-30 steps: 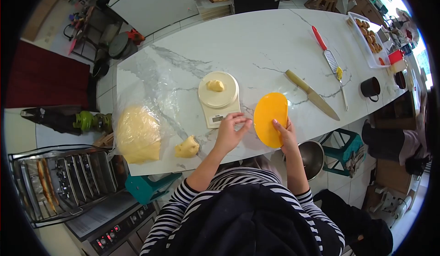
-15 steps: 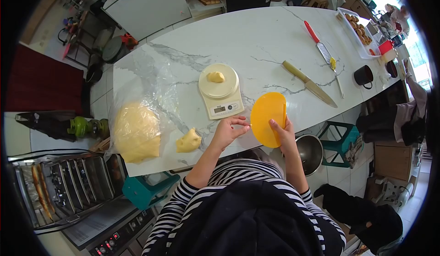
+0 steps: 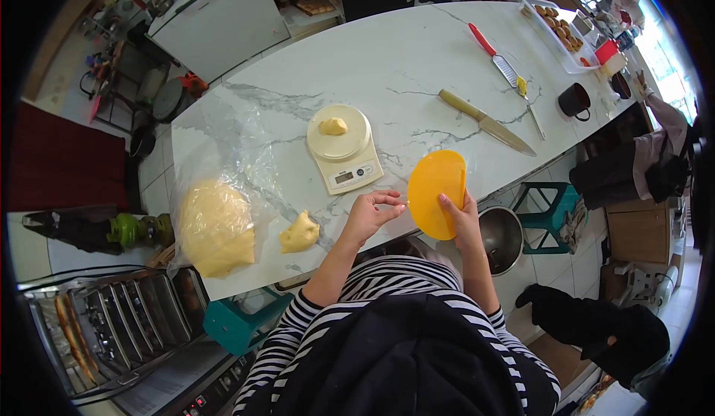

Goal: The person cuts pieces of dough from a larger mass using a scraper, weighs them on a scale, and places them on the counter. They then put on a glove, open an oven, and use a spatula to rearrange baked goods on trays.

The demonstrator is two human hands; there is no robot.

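Note:
My right hand [image 3: 462, 218] is closed round a yellow-orange plastic dough scraper [image 3: 434, 192], held upright at the table's near edge. Thumb and fingers of my left hand [image 3: 370, 217] are pinched together beside the scraper's left edge, with a tiny pale bit of dough at the tips. Beyond that hand stands a cream kitchen scale [image 3: 345, 169] with a small dough piece [image 3: 333, 126] on its round plate. A fist-sized dough lump [image 3: 299, 233] lies left of my left hand. Farther left, a large dough mass [image 3: 217, 230] sits partly under clear plastic [image 3: 231, 140].
On the marble table [image 3: 387, 51] lie a knife [image 3: 488, 123] and a red-handled grater [image 3: 505, 70]. A dark mug [image 3: 574, 102] and a plastic box of baked pieces [image 3: 560, 32] stand at the right. Below the edge are a metal bowl [image 3: 500, 241] and green stools [image 3: 550, 215].
The view has turned slightly, so the table and most things on it appear shifted left. Both hands and the scraper keep nearly the same pose.

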